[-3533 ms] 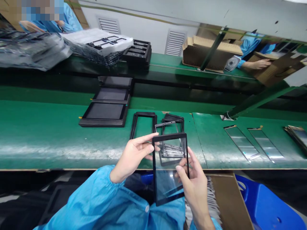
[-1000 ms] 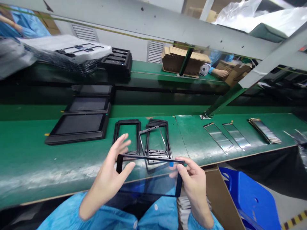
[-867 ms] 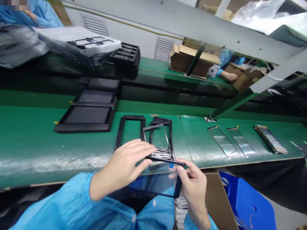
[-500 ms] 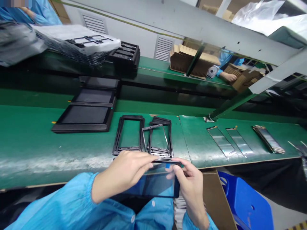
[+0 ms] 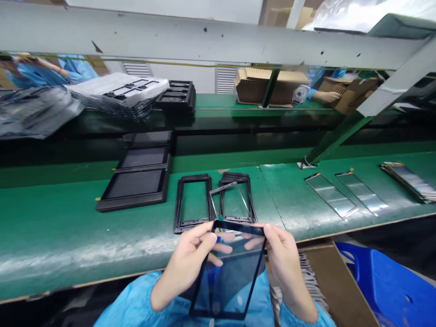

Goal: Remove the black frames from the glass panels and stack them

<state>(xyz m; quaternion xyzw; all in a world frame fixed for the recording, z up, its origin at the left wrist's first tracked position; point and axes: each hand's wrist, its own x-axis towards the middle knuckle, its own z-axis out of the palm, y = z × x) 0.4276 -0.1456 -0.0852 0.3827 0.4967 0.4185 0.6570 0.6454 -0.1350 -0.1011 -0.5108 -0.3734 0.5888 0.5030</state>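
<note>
Between my two hands is a clear glass touch panel (image 5: 235,268) with a black border, tilted in front of my body. My left hand (image 5: 190,259) pinches its upper left edge, some fingers showing through the glass. At the upper right corner, my right hand (image 5: 284,259) grips it with the thumb in front. Small green and blue tabs show near the panel's upper left. Just beyond the hands lie a stack of black frames (image 5: 177,204) and a second, uneven stack (image 5: 252,200) with a thinner frame (image 5: 242,200) askew on top.
Dark screens in black trays (image 5: 132,200) sit left on the green bench (image 5: 54,236). Two glass panels (image 5: 330,195) and a panel stack (image 5: 408,179) lie right. A slanted post (image 5: 337,141) rises behind. A cardboard box (image 5: 340,281) and blue stool (image 5: 402,286) stand below. A co-worker's hand (image 5: 327,96) is beyond.
The panel has turned from lying sideways to lengthwise, its top edge now held at both corners. My left hand has shifted to its left edge. The view has tilted and shifted.
</note>
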